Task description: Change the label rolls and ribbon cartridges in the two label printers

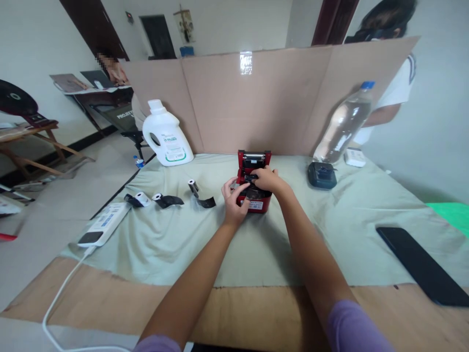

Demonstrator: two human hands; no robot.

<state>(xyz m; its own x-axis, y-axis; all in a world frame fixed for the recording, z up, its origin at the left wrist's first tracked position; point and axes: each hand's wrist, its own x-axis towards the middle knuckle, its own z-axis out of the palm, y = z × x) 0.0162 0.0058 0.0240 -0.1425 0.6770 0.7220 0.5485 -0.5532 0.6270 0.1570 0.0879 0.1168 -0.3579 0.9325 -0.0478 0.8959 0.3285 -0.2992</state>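
Observation:
A small red and black printer (255,205), apparently a receipt printer, stands on the cloth in front of me with its lid (254,160) raised at the back. My left hand (234,199) grips its left front side, fingers bent over the edge and thumb at the front. Reaching in from the right, my right hand (269,180) has its fingers bent together inside the opening. Something dark lies under those fingertips, too covered to make out. Left of the printer lie small paper rolls with black tails: one roll (193,186) is nearest, then another (158,197) and a third (142,199).
A pale green cloth (176,264) covers much of the wooden table. Behind stand a cardboard screen (256,107), a white jug (168,137) and a leaning clear bottle (342,127). A white power strip (104,225), a black box (322,176) and a phone (421,264) lie around. Two people are beyond.

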